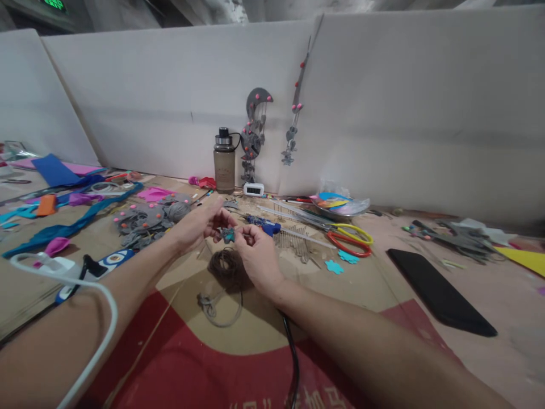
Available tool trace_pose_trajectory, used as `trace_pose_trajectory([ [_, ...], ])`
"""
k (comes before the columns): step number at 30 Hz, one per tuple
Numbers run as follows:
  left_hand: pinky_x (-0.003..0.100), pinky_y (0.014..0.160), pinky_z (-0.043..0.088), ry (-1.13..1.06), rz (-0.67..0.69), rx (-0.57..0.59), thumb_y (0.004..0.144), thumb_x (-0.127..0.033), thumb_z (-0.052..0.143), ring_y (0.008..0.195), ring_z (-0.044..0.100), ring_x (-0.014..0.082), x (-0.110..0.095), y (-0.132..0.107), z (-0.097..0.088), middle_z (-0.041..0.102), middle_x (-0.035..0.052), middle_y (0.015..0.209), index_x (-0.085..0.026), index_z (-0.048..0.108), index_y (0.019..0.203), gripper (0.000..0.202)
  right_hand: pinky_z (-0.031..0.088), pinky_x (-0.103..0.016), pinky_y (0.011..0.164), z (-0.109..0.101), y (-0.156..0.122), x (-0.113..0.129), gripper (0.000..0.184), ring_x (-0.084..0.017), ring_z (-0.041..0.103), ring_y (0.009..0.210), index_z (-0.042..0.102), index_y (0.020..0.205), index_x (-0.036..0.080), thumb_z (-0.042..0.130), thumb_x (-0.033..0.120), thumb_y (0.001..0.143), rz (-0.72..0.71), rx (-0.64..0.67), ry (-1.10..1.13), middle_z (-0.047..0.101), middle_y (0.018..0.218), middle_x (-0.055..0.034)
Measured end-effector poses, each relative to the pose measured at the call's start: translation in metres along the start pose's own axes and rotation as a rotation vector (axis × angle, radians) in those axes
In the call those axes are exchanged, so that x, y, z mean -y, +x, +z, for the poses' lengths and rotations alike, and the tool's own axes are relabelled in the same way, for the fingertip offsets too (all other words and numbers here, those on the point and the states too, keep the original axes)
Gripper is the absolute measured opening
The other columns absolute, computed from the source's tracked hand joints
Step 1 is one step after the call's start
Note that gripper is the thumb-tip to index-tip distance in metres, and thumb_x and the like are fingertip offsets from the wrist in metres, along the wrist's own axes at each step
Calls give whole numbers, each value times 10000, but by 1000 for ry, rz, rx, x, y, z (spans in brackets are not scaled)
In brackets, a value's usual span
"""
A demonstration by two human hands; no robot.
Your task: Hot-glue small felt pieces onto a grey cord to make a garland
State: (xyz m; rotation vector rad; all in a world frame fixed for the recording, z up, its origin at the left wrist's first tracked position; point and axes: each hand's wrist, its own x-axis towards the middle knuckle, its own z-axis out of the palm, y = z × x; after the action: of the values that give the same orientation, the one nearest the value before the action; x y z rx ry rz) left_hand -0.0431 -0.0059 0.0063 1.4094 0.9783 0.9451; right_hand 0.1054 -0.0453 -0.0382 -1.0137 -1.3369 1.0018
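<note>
Left hand (pixel 209 222) and right hand (pixel 259 250) pinch a small teal piece (pixel 229 234) mid-frame. Two blue cutouts (pixel 334 267) lie loose, right of the middle. One gray moon hanging (pixel 254 101), upper middle, looks done.

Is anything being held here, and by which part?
A small teal piece, at its opposite sides, by the left hand and right hand; the exact grip is too small to tell.

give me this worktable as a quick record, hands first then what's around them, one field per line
right hand: pinching small teal piece; hand
left hand: at the piece's other side, grip unclear; hand
below hands: coiled brown cord
right side: turquoise cutouts, black slab
back: bottle, upright
</note>
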Motion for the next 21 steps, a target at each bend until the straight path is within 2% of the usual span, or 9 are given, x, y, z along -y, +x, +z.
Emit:
trace_pose_trajectory([
  [5, 210, 514, 417, 196, 57, 83, 724, -456, 677, 581, 521, 103, -4, -4, -3, 623, 47, 700, -137, 699, 781, 325, 287, -221, 515, -3, 4, 2, 188, -91, 356, 547, 558, 752, 169, 529, 354, 733, 11, -39, -18, 471, 616, 43],
  [9, 199, 522, 403, 301, 99, 90, 687, -327, 722, 586, 513, 89, -2, -5, -3, 615, 18, 709, -149, 674, 826, 231, 310, -225, 538, -5, 7, -2, 191, -101, 377, 568, 581, 760, 171, 528, 353, 741, -23, -86, -95, 497, 629, 33],
  [14, 200, 511, 387, 367, 101, 52, 693, -304, 692, 560, 492, 84, -1, -4, 1, 574, -5, 639, -139, 637, 782, 196, 338, -233, 572, -6, 8, -5, 203, -115, 413, 601, 602, 771, 173, 517, 357, 752, -63, -106, -166, 536, 639, 19],
  [21, 197, 474, 336, 369, 82, -25, 679, -292, 648, 506, 451, 79, -4, -7, 12, 524, -26, 547, -142, 616, 692, 154, 321, -234, 567, -6, 9, -8, 209, -115, 395, 595, 594, 790, 179, 524, 374, 763, -61, -109, -173, 501, 624, 32],
])
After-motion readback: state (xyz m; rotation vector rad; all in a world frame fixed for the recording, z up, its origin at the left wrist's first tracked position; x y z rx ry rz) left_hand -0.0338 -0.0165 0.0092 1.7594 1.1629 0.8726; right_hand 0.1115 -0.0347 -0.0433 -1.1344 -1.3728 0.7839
